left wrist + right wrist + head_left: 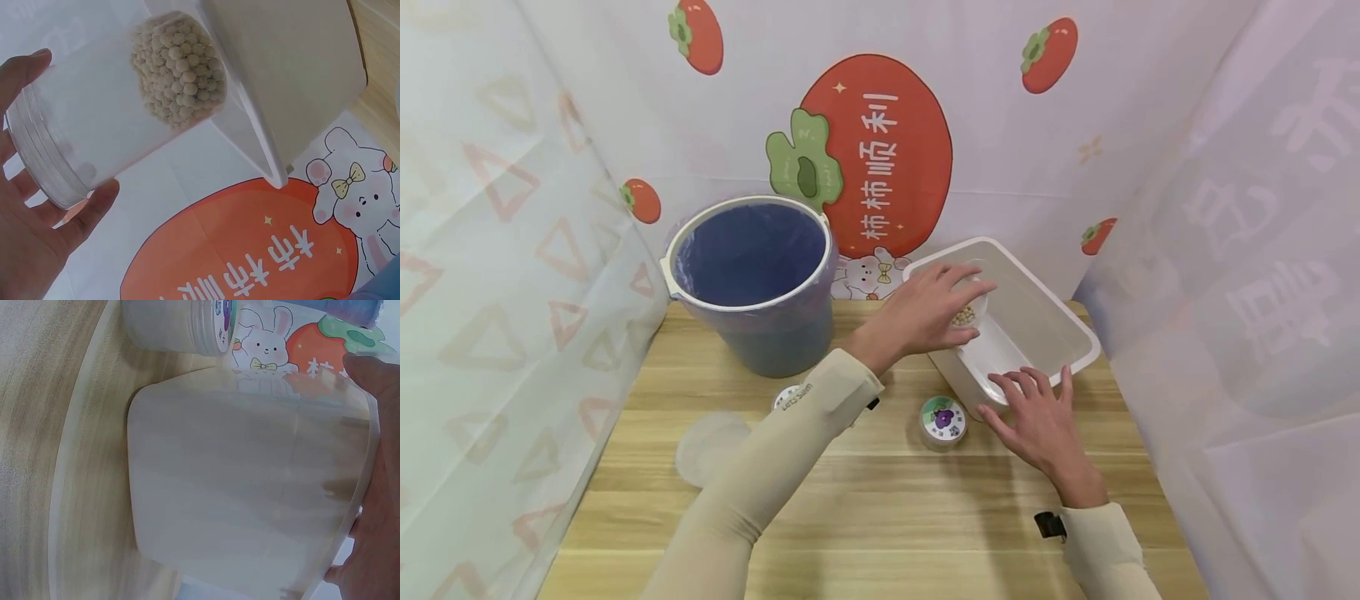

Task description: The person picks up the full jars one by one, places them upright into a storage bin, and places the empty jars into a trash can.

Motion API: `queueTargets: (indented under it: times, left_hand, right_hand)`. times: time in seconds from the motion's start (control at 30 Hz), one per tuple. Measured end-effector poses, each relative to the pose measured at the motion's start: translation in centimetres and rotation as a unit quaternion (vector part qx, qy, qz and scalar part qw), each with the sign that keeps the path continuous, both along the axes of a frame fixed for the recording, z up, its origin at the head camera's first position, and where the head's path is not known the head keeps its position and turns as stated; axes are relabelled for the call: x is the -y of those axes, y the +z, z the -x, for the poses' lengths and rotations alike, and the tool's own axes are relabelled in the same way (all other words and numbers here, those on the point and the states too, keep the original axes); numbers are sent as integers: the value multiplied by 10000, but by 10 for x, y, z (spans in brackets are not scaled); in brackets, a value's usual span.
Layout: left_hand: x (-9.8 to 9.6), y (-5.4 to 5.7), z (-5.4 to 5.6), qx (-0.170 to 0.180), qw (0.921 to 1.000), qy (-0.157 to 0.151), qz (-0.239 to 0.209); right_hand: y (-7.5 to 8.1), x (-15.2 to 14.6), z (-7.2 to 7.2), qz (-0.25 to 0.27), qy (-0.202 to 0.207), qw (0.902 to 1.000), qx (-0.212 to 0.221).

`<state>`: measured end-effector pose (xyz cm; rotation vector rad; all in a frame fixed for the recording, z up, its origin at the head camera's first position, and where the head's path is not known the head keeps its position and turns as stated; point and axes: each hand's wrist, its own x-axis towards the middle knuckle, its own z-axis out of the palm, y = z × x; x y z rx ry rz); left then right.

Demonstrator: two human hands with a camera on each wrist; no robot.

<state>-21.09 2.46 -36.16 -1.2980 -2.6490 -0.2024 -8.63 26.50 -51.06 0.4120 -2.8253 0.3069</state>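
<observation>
Left hand (921, 310) gripping a clear jar (112, 119) of pale beads (181, 72) at the white tub's (1037, 292) opening; right hand (1043, 425), fingers spread, at its near rim. Between the forearms, a purple-pictured label (943, 419), small print illegible. Beyond the grips, a backdrop (1000, 158) reading “柿柿顺利”.

Wrist views look dimmer, perhaps slightly hazy.

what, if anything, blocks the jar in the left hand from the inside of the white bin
Nothing visible blocks it. The left hand holds the clear jar, with its beige balls, at the open top of the white bin. The right hand is at the bin's near end, and the labelled container stands outside.
</observation>
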Motion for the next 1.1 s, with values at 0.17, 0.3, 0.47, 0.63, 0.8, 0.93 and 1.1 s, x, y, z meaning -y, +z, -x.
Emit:
queueTargets:
  times: [0.17, 0.3, 0.47, 0.63, 0.8, 0.93, 1.1]
  left_hand:
    - [-5, -5, 11, -22, 9999, -4, -155]
    - [-9, -11, 21, -4, 9997, -34, -227]
    - [-16, -17, 33, -19, 9997, 46, -251]
    - [-21, -21, 44, 31, 9992, 105, -376]
    - [-25, -26, 52, 121, 9990, 99, -423]
    - [-28, -33, 58, 180, 9988, 99, -435]
    - [-27, -41, 65, 159, 9989, 164, -416]
  right_hand:
    - [-2, 1, 1, 47, 23, 10000, -17]
    - [-2, 0, 2, 57, 31, 9999, -109]
    - [-3, 0, 2, 59, 43, 9998, -182]
    - [-3, 0, 1, 90, 23, 9997, -227]
    - [-3, 0, 0, 89, 18, 9997, -237]
    - [-4, 0, -1, 85, 12, 9996, -285]
    - [-5, 1, 0, 112, 44, 9992, -371]
